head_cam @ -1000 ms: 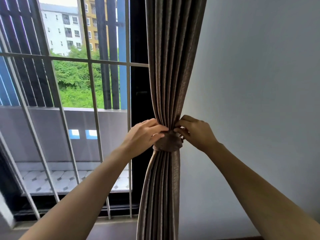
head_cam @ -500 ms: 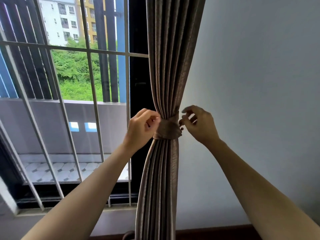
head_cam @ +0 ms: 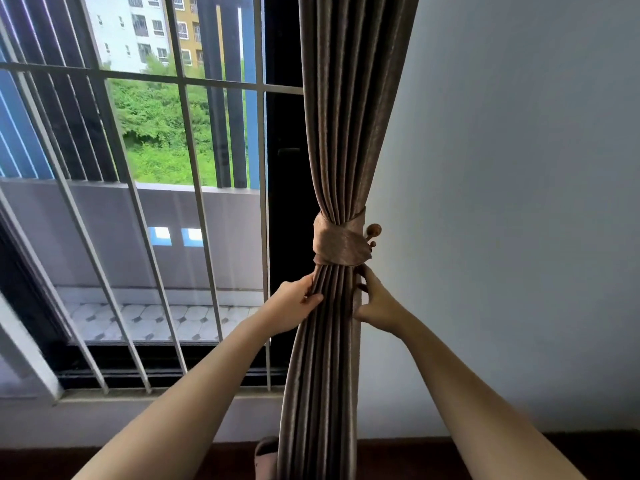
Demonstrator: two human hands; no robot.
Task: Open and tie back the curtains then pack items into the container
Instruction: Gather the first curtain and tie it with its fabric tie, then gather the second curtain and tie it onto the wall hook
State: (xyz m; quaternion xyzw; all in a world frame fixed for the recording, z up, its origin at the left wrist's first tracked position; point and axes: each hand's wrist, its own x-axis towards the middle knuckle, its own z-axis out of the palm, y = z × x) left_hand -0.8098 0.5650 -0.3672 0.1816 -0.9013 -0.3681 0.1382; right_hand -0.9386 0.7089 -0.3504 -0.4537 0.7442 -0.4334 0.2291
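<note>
The brown curtain (head_cam: 341, 133) hangs gathered between the barred window (head_cam: 194, 174) and the white wall (head_cam: 502, 202). A matching tieback (head_cam: 337, 245) is wrapped around its middle, and the tieback's right end sits at a small brown hook (head_cam: 374, 230) on the wall. Both hands are just under the tieback. The left hand (head_cam: 294, 306) pinches the curtain's left folds between thumb and fingers. The right hand (head_cam: 377, 306) grips the right edge with curled fingers.

We see only own limbs: left hand (head_cam: 294, 306), right hand (head_cam: 375, 303), both bare. Left forearm (head_cam: 194, 393), right forearm (head_cam: 485, 393) bare too, slim, smooth, uncovered all way to lower frame edge. Fingernail detail too small to tell.
</note>
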